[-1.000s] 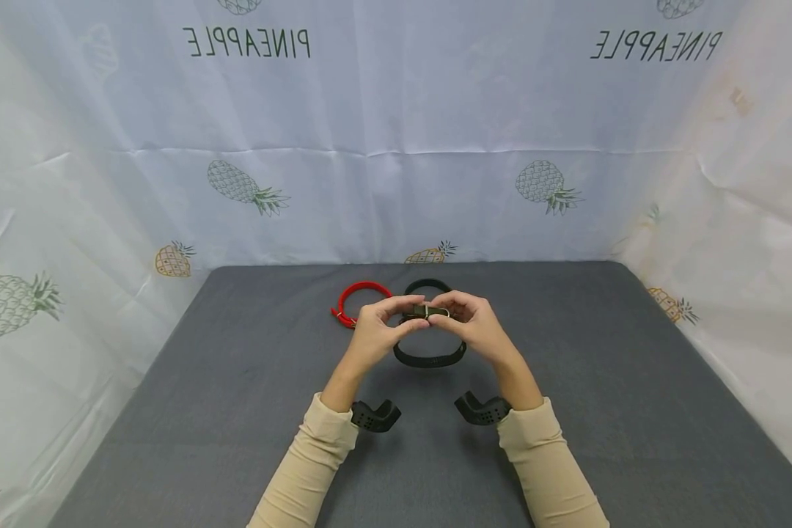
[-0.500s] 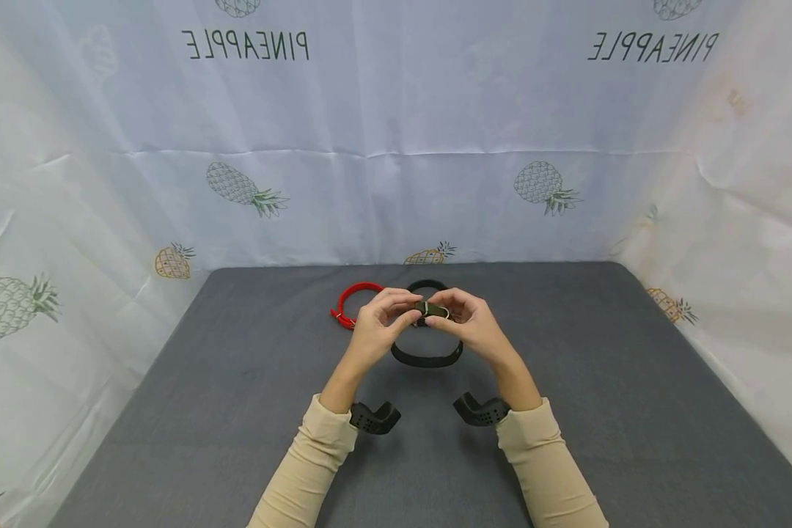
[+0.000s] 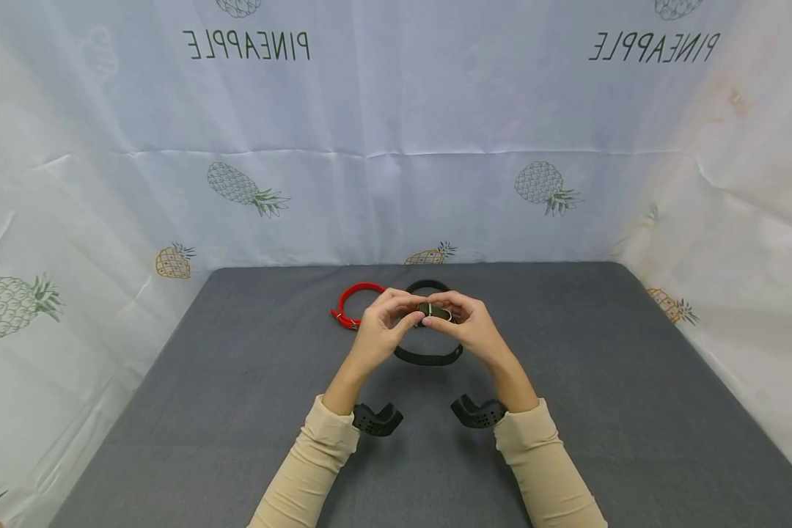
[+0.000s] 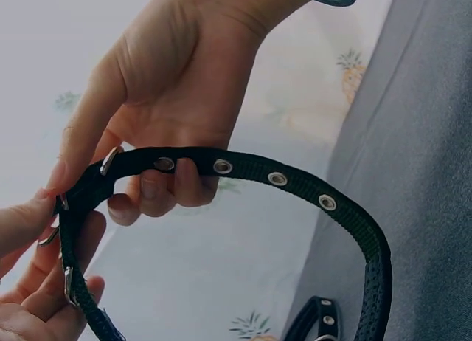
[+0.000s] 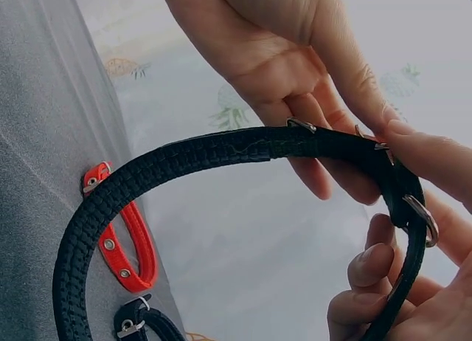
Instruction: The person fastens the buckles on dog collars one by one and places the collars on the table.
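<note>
A dark green-black dog collar (image 3: 427, 359) hangs in a loop between my two hands, its lower curve above the grey table in the head view. My left hand (image 3: 381, 326) pinches the strap between thumb and fingers, on the side with metal eyelets (image 4: 277, 178). Opposite it, my right hand (image 3: 473, 323) pinches the braided side near a metal ring (image 5: 301, 125). Both thumb tips nearly meet at the overlapping strap and metal buckle parts (image 5: 420, 209). Fingers partly hide the buckle.
A red collar (image 3: 363, 286) lies on the grey table (image 3: 270, 367) behind my left hand. Beside it, a black collar (image 3: 427, 283) lies behind the held one. A white curtain (image 3: 396, 205) printed with pineapples surrounds the table's back and sides.
My left thumb has drawn closer to its fingertips and covers more of the strap. The buckle part has shifted slightly right and tilted. Both hands keep their hold on the collar.
</note>
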Tool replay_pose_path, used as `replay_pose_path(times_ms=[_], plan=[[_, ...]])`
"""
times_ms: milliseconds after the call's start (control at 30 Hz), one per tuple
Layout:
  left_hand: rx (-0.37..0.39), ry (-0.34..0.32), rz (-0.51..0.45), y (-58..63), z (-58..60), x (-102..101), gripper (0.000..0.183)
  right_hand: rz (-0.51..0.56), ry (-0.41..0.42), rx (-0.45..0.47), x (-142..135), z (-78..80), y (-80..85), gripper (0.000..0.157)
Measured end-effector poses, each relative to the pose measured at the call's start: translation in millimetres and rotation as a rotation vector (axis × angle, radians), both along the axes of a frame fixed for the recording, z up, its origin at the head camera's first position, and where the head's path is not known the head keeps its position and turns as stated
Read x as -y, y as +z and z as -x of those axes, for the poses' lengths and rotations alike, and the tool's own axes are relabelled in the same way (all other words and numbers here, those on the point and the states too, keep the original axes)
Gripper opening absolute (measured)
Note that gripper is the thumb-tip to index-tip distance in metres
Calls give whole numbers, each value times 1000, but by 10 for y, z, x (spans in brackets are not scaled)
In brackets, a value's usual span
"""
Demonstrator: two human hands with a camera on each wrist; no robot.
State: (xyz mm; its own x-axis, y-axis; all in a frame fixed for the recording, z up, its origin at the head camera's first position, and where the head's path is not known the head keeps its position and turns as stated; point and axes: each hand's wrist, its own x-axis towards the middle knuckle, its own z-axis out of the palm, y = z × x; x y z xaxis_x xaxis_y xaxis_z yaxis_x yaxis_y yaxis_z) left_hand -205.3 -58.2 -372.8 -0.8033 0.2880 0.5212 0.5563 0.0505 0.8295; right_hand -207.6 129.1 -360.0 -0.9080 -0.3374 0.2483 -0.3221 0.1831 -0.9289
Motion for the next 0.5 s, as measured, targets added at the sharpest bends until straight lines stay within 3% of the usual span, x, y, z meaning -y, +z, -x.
replay_pose_path(times_ms=[500], plan=[[-52,35,52,-15,31,9,22,-27,-5,-47,17,22,-22,31]])
